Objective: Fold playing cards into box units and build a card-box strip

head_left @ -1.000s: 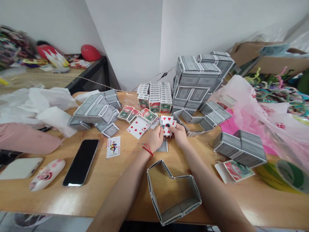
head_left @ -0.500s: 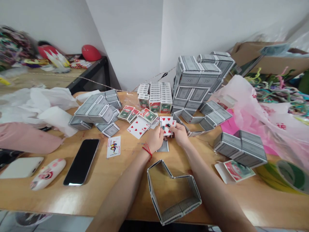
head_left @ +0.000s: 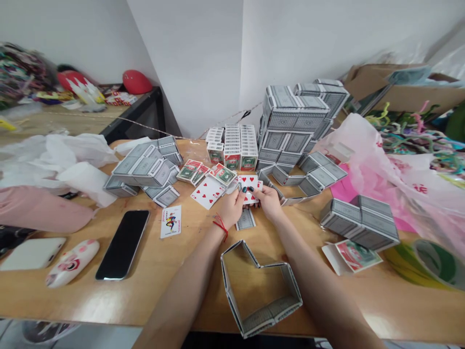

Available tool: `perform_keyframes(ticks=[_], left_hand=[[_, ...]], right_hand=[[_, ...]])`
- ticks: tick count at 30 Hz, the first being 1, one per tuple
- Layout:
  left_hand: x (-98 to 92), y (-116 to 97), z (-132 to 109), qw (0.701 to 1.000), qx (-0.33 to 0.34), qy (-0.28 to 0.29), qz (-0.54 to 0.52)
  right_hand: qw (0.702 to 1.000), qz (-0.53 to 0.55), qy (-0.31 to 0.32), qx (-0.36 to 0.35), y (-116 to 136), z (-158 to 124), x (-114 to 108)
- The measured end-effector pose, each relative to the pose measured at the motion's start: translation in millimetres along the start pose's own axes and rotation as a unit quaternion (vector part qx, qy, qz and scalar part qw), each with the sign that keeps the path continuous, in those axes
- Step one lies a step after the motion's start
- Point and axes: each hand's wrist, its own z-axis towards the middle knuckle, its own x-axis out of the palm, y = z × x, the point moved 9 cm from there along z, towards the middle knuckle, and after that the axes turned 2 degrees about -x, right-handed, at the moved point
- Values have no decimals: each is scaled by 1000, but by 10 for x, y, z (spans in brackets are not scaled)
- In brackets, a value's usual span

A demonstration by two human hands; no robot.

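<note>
Both my hands meet over the middle of the wooden table (head_left: pixel 152 286). My left hand (head_left: pixel 232 207), with a red string at the wrist, and my right hand (head_left: pixel 269 201) are closed together on a small fan of playing cards (head_left: pixel 249 184) showing red hearts. A face-down card (head_left: pixel 246 219) lies on the table just under my hands. A heart-shaped frame of folded cards (head_left: pixel 259 286) stands between my forearms at the near edge. Loose heart cards (head_left: pixel 208 192) lie to the left of my hands.
Stacked card-built blocks (head_left: pixel 296 121) and rows of card packs (head_left: pixel 232 145) stand at the back. More card blocks (head_left: pixel 145 167) lie left and a card block (head_left: pixel 361 223) right. A black phone (head_left: pixel 123 244), a joker card (head_left: pixel 171 221), a pink plastic bag (head_left: pixel 395 179) and an opened card box (head_left: pixel 352 256) lie around.
My hands and the fanned cards have shifted slightly away from me, uncovering more of the face-down card beneath. The rest stays put.
</note>
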Motion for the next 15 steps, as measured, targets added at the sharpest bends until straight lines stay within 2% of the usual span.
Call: perform_keyframes(ticks=[5, 10, 15], left_hand=[[-164, 27, 38, 996, -5, -51, -74], [-250, 87, 70, 993, -35, -71, -87], [-328, 35, 38, 990, -14, -129, -58]], right_hand=[[1000, -8, 2, 3, -34, 13, 15], [999, -50, 1, -4, -98, 24, 7], [989, -124, -30, -78, -24, 22, -51]])
